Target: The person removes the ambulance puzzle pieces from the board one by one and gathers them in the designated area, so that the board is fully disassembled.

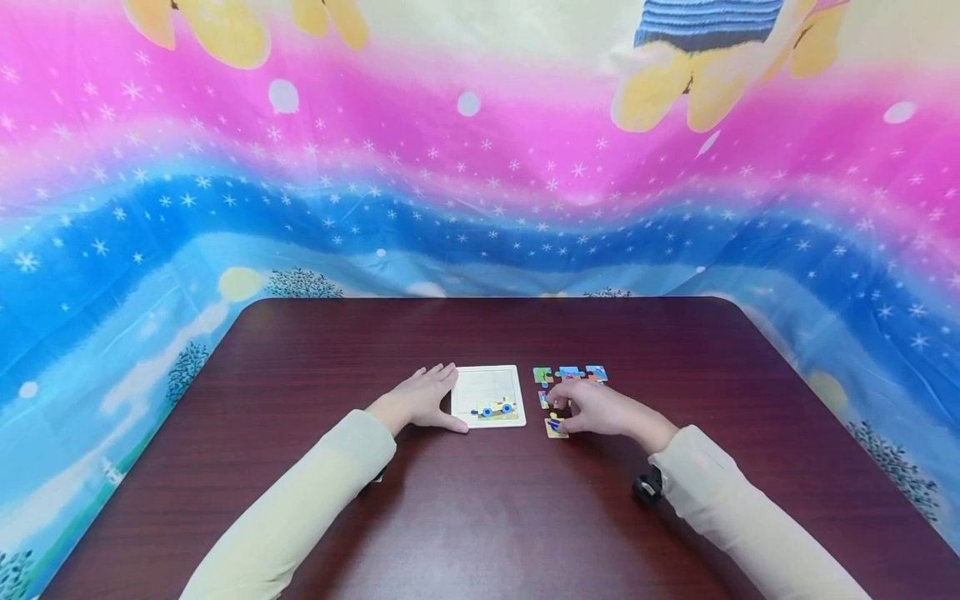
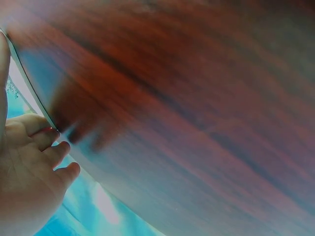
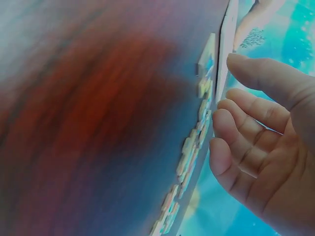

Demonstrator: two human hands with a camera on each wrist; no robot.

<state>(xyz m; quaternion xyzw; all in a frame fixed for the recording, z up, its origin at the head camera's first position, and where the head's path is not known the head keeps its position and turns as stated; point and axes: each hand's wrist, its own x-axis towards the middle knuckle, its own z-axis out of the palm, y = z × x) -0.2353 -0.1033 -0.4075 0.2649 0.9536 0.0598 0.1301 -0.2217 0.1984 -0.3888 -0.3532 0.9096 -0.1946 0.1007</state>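
A puzzle tray [image 1: 522, 397] with a pale rim lies on the table, its lower right part filled by pieces showing a yellow vehicle with blue wheels [image 1: 497, 409]. My left hand [image 1: 424, 400] rests against the tray's left edge, fingers and thumb spread. To the right of the tray, my right hand [image 1: 596, 408] reaches over loose puzzle pieces [image 1: 570, 372], hiding some of them. Its thumb is right at a yellow and blue piece [image 1: 557, 430] nearest me. In the right wrist view its thumb and bent fingers stand apart, with nothing between them.
The dark reddish wooden table [image 1: 480, 508] has rounded far corners. A printed cloth [image 1: 480, 192] in pink and blue hangs behind and along both sides of it. A black strap device [image 1: 647, 487] sits at my right wrist.
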